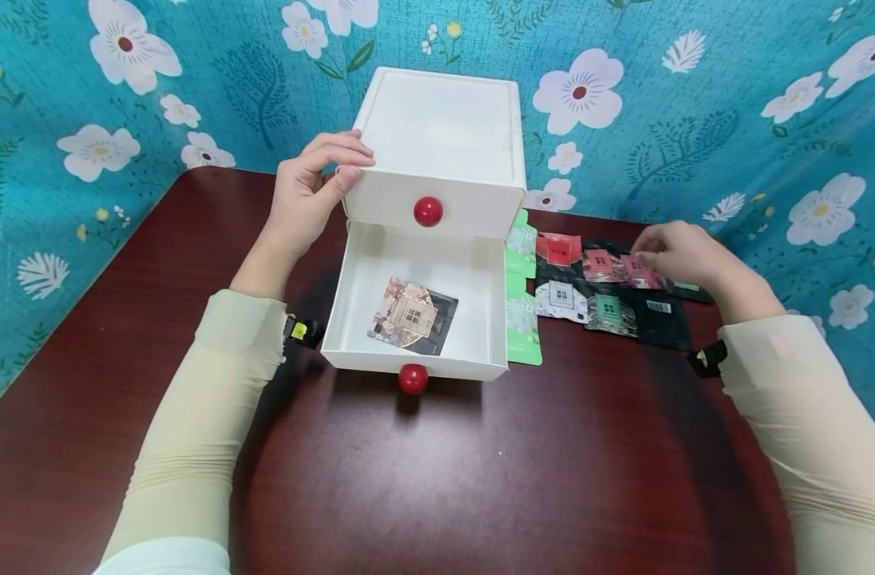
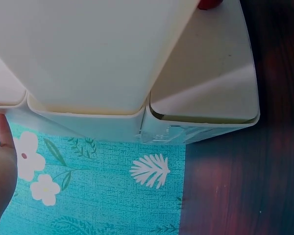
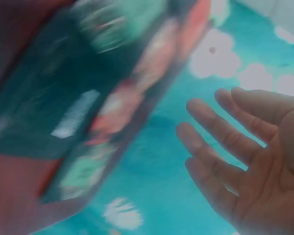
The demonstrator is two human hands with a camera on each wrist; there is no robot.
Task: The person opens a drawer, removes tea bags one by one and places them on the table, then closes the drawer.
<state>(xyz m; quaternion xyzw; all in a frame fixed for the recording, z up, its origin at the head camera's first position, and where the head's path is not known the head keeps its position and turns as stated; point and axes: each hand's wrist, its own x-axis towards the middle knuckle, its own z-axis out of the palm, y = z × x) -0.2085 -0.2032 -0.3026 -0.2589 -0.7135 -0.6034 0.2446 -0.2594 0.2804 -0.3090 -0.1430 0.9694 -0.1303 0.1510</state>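
My left hand (image 1: 308,188) rests at the upper left corner of a white drawer box (image 1: 441,124), fingertips on the top edge. In the left wrist view its thumb (image 2: 4,129) touches the side near the top drawer. Below that drawer, an open drawer (image 1: 344,319) with a red knob (image 1: 413,378) holds a floral-and-black tea packet (image 1: 409,315). My right hand (image 1: 685,255) hovers over tea packets to the right, nearest a pink-labelled packet (image 1: 640,271). In the right wrist view its fingers are spread and loosely bent, with nothing in them.
Green pouches (image 1: 524,323) lie against the box's right side. Beside them are a red packet (image 1: 560,250), a white packet (image 1: 561,299), a green-labelled packet (image 1: 610,314) and a black packet (image 1: 663,321). A blue floral cloth (image 1: 265,72) hangs behind the dark red table (image 1: 552,471).
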